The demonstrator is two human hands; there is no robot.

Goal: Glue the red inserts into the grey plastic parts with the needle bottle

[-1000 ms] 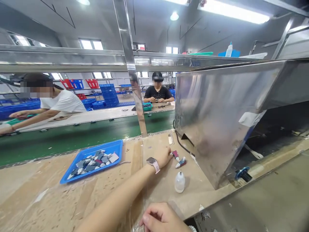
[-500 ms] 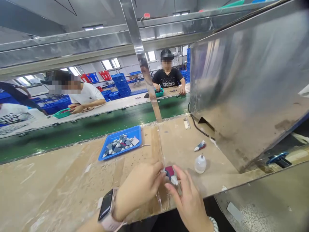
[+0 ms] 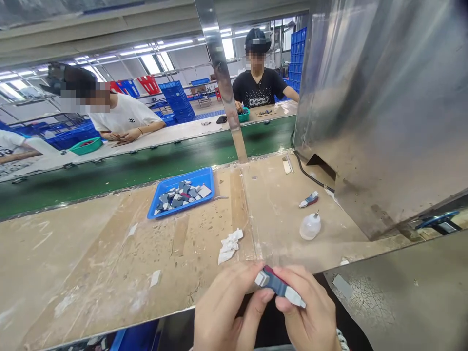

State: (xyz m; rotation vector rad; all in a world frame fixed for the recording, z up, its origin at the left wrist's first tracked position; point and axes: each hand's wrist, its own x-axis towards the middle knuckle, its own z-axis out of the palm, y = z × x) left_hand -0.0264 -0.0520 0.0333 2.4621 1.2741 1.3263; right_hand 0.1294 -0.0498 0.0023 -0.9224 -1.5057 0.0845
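A small part (image 3: 278, 286) in slate blue, white and dark red is pinched between both hands near the table's front edge. The thumb and fingers of my left hand (image 3: 234, 302) grip its white left end. My right hand (image 3: 309, 307) has its thumb and fingers closed on the other side, near the pointed white tip. Beyond my right hand, a similar part (image 3: 309, 199) lies on the table behind a translucent squeeze bottle (image 3: 310, 227) with a thin metal tip. A crumpled white tissue (image 3: 230, 245) lies just past my left hand.
A blue tray (image 3: 151, 211) of loose grey, white and red pieces stands left of the middle. A green conveyor belt (image 3: 183, 155) runs behind the table. A large metal housing (image 3: 383, 122) bounds the right side. Co-workers sit across the belt, one in black (image 3: 258, 87).
Both hands have drawn back toward me with the part, which is now turned differently. The white tissue has come into sight on the table. The camera view has tilted down.
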